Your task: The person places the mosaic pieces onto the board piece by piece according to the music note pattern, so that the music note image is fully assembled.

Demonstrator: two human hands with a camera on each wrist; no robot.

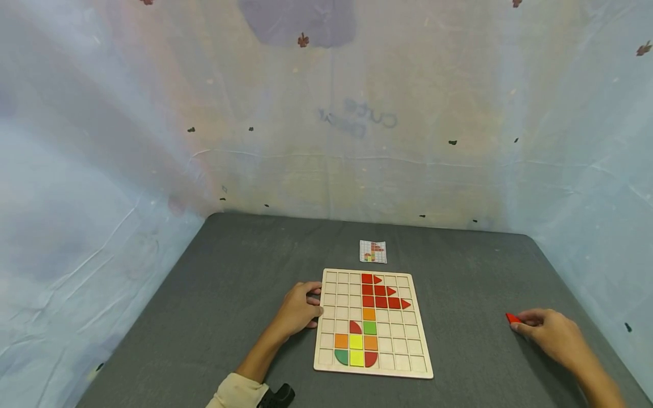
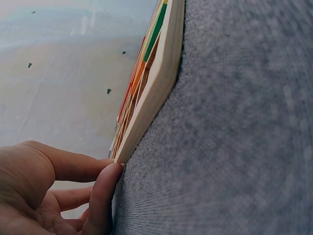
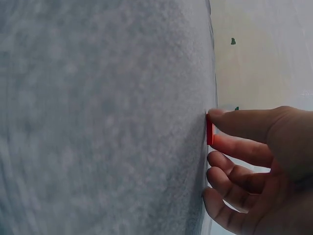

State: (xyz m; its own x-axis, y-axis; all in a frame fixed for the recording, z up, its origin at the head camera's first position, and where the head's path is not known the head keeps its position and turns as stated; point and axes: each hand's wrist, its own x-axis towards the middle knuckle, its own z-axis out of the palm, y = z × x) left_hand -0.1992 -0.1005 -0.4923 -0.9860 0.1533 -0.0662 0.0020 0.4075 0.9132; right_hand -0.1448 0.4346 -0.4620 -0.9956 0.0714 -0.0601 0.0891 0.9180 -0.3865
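Note:
A square wooden grid board lies on the grey table, its cells partly filled with red, orange, yellow and green tiles. Three red rows at its top end in triangles. The left hand holds the board's left edge; in the left wrist view the thumb and index finger meet at the pale wooden rim. Far to the right of the board, the right hand pinches a small red tile between thumb and index finger. Seen edge-on in the right wrist view, that red tile is close against the table surface.
A small printed card with a coloured grid pattern lies just beyond the board. Grey cloth covers the table. Pale plastic sheeting rises behind it and along both sides.

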